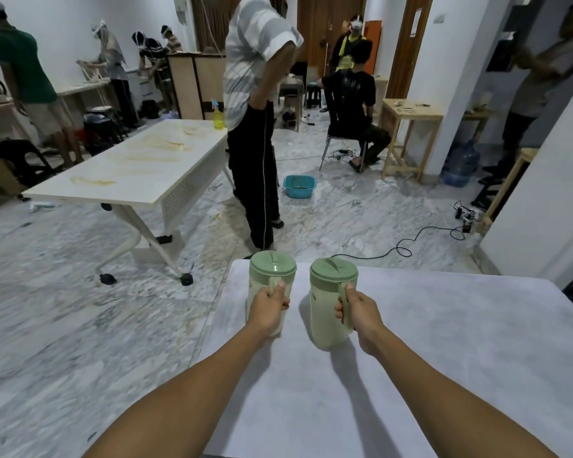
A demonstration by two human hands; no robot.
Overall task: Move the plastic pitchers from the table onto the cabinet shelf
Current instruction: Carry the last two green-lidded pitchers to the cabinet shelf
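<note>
Two pale green plastic pitchers with green lids are over the far left part of the grey table (444, 342). My left hand (268, 309) is closed around the handle of the left pitcher (272, 267), which sits near the table's left edge. My right hand (361, 314) grips the handle of the right pitcher (328, 302). Both pitchers are upright; whether they rest on the table or hang just above it I cannot tell. No cabinet shelf shows in this view.
A person in a striped shirt (255, 127) stands just beyond the table. A long white folding table (139, 166) is at the left, a blue basin (299, 186) on the floor, a black cable (411, 246) near the right wall (543, 209). Several other people work further back.
</note>
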